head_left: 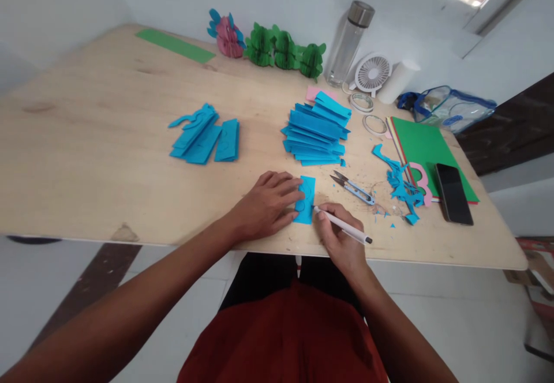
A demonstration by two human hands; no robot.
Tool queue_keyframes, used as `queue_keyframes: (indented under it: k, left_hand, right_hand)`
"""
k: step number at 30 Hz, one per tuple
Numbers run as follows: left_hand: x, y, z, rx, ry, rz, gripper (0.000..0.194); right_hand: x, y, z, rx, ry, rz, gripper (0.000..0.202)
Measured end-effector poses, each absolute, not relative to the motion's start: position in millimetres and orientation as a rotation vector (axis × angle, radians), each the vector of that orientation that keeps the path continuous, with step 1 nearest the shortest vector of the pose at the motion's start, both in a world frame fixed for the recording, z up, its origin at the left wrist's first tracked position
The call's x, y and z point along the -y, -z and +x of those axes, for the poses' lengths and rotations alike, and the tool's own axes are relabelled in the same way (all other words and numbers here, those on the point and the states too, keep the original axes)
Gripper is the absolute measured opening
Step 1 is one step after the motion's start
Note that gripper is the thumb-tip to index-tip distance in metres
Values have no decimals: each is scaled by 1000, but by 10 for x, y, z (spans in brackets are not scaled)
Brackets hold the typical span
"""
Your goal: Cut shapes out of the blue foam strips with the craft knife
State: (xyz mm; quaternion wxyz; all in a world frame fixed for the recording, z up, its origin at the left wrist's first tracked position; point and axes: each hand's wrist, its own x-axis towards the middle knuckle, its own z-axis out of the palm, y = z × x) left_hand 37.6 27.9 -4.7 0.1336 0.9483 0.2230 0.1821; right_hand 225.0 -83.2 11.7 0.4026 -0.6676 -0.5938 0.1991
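Observation:
A small blue paper piece (pixel 306 213) with a drawn curved outline lies near the table's front edge. My left hand (pixel 270 205) rests flat on its left side, fingers stretched out over the paper. In my right hand (pixel 341 236) is a white pen (pixel 346 227), its tip at the paper's right edge. Thread snips (pixel 352 188) lie just beyond the right hand. Past the paper sits a heap of folded blue strips (pixel 317 129). Farther left are folded blue pieces (pixel 201 143) with drawn outlines and a smaller folded piece (pixel 227 141).
Blue scraps (pixel 400 184), a pink cutout (pixel 420 184), a phone (pixel 453 192) and green sheets (pixel 422 141) occupy the right. Along the wall stand green paper figures (pixel 283 51), a pink one (pixel 229 37), a bottle (pixel 350 42) and a fan (pixel 372 74). Tape rolls (pixel 374 124) lie nearby.

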Motion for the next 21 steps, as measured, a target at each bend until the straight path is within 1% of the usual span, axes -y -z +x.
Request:
queue_keyframes:
  k: [21]
  left_hand:
    - [-293, 90, 364, -617, -529, 2804, 29]
  right_hand:
    - [859, -117, 2229, 1526, -436, -1652, 16]
